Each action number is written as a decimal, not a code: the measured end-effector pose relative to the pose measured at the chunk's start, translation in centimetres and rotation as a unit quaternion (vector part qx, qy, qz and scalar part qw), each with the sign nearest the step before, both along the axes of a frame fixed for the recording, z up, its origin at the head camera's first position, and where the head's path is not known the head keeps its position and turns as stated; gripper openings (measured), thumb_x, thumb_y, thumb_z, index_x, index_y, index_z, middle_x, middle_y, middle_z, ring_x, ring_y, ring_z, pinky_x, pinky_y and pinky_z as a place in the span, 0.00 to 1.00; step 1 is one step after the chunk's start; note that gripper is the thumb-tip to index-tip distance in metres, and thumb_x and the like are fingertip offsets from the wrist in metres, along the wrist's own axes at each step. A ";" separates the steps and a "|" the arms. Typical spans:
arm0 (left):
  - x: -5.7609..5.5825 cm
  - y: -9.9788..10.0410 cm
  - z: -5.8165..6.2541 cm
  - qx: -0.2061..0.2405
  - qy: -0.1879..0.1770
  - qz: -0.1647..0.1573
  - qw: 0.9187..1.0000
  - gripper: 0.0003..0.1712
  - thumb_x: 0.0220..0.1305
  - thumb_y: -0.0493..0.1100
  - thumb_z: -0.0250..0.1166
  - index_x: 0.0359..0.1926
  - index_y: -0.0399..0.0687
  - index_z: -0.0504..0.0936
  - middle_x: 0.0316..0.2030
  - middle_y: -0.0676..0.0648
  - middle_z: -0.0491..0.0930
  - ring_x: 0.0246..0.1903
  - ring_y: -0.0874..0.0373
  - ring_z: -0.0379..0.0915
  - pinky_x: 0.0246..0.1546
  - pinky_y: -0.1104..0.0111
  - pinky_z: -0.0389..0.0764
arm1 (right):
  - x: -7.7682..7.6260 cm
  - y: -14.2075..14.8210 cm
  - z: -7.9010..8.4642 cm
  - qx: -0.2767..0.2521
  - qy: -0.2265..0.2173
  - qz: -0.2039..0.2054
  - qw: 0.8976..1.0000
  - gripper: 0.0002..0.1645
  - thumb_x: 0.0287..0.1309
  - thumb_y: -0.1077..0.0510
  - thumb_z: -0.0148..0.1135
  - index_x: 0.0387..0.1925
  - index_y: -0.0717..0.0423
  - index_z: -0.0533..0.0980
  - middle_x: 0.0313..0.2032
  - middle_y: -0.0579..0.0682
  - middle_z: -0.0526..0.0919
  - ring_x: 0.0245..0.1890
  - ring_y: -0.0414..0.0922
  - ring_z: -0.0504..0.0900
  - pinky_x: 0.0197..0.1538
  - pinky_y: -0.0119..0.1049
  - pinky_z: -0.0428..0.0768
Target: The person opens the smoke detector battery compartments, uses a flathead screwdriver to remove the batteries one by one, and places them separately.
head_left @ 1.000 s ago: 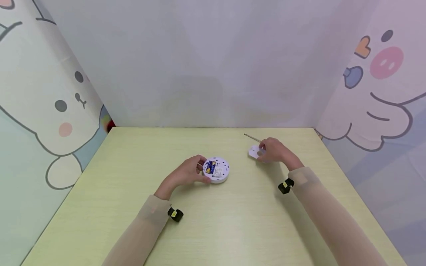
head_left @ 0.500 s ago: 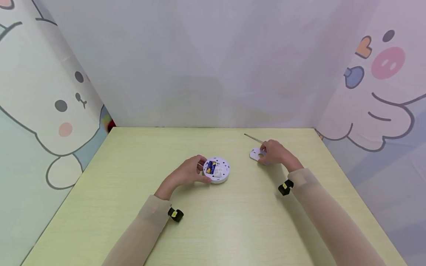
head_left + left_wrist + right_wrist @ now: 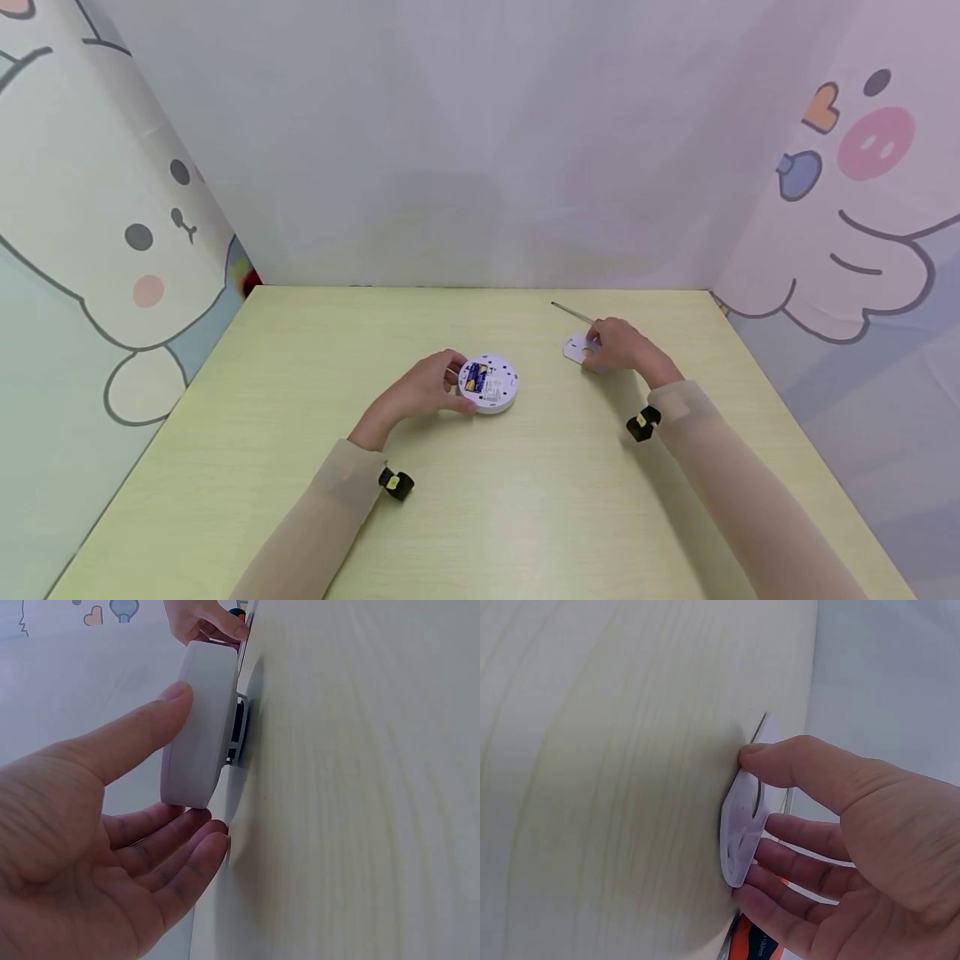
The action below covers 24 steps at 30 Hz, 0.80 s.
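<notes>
My left hand (image 3: 423,387) grips a white round smoke detector (image 3: 497,390) by its rim, thumb at the near side and fingers at the far side. Its back faces up, showing blue-and-yellow batteries (image 3: 476,377) in an uncovered bay. In the left wrist view the smoke detector (image 3: 204,720) is close over the table, a dark part protruding from its underside. Over to the right, my right hand (image 3: 621,343) pinches a flat white mounting plate (image 3: 574,348) with a round hole. In the right wrist view, thumb and fingertips hold opposite edges of this plate (image 3: 739,825), just at the tabletop.
Behind the right hand lies a screwdriver (image 3: 572,312), its shaft pointing back and left; its orange-and-black handle (image 3: 759,941) is partly hidden by the fingers. The pale wooden table (image 3: 480,500) ends at a light backdrop (image 3: 480,150), with cartoon-printed sheets at both sides.
My right hand has shifted a little toward me and to the right, the mounting plate along with it. The left hand and smoke detector stay nearly still.
</notes>
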<state>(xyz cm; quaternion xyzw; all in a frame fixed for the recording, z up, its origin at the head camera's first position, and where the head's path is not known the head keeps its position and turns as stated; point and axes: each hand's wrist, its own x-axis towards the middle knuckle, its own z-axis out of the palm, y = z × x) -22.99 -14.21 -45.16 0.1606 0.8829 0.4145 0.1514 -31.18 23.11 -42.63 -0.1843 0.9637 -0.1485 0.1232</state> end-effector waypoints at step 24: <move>0.3 0.1 0.3 -0.002 -0.003 0.004 1.000 0.44 0.55 0.47 0.85 0.69 0.41 0.74 0.55 0.46 0.81 0.56 0.51 0.77 0.61 0.55 0.81 | 1.9 -3.1 2.6 -0.079 0.019 0.068 0.994 0.41 0.62 0.55 0.77 0.71 0.67 0.72 0.64 0.68 0.77 0.65 0.65 0.75 0.66 0.61 0.75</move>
